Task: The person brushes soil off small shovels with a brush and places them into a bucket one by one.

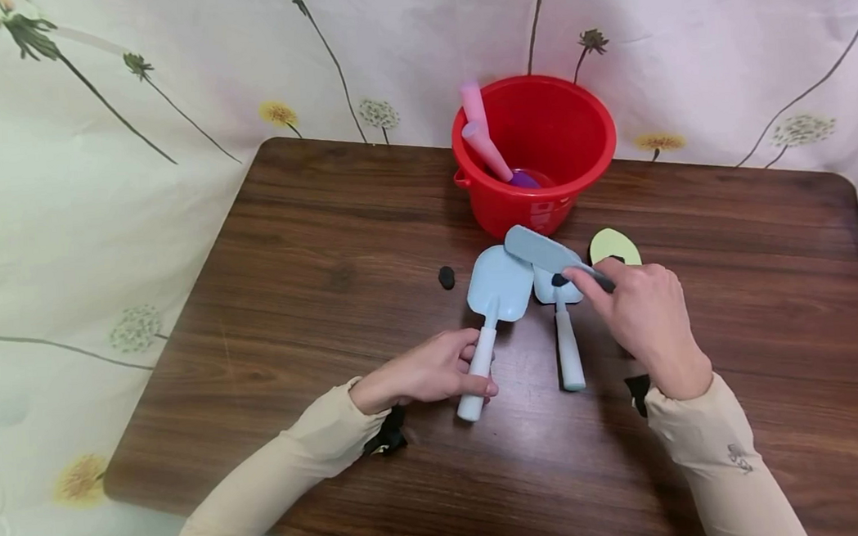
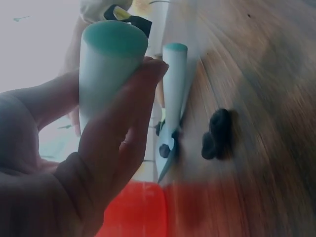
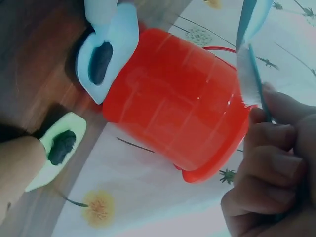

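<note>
In the head view my left hand (image 1: 442,367) grips the white handle of a light blue toy shovel (image 1: 500,284), its blade tilted toward the red bucket. The handle's green end (image 2: 114,39) stands up between thumb and fingers in the left wrist view. My right hand (image 1: 646,312) pinches a grey-blue brush (image 1: 542,250); its white bristles (image 3: 248,79) show in the right wrist view, close to the blue blade. Below the brush a second blue shovel (image 1: 570,349) lies on the table, bearing a black lump (image 3: 101,62). A yellow-green shovel (image 1: 612,244) lies partly hidden behind my right hand.
A red bucket (image 1: 584,152) stands at the back of the brown table (image 1: 310,251), with pink-handled tools (image 1: 486,150) leaning inside. A black lump (image 1: 447,277) lies left of the shovels, another (image 3: 62,147) on the yellow-green blade. Flowered cloth (image 1: 189,78) hangs behind.
</note>
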A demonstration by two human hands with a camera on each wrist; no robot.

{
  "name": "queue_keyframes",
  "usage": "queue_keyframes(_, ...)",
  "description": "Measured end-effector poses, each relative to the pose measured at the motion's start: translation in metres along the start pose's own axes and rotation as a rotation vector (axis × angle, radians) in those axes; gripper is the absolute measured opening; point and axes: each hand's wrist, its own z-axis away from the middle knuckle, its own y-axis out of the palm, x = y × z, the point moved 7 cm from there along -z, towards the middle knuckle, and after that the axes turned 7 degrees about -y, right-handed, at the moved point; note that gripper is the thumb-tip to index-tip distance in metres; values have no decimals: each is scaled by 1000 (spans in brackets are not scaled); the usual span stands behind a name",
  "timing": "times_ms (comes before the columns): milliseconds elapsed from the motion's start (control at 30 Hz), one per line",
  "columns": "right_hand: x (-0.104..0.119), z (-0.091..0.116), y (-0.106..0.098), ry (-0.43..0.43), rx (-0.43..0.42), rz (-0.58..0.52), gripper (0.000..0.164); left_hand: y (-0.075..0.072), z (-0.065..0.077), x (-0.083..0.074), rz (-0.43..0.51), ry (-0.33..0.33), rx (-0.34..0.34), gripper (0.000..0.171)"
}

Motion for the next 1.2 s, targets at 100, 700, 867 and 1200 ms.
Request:
queue_keyframes(100,-1,-1,2,21,37,-61,50,-1,-3,1,18,-5,5,36)
queue_keyframes(700,8,5,9,15,253,-135,28,-6,-2,-8,9,59,-32,39)
queue_keyframes(867,2,1,2,-10,137,-56,30,-3,3,-9,2,67,-16,34)
queue_keyframes(1200,-2,1,3,39,71,-138,45,6,-1,-4,112,35,45,37)
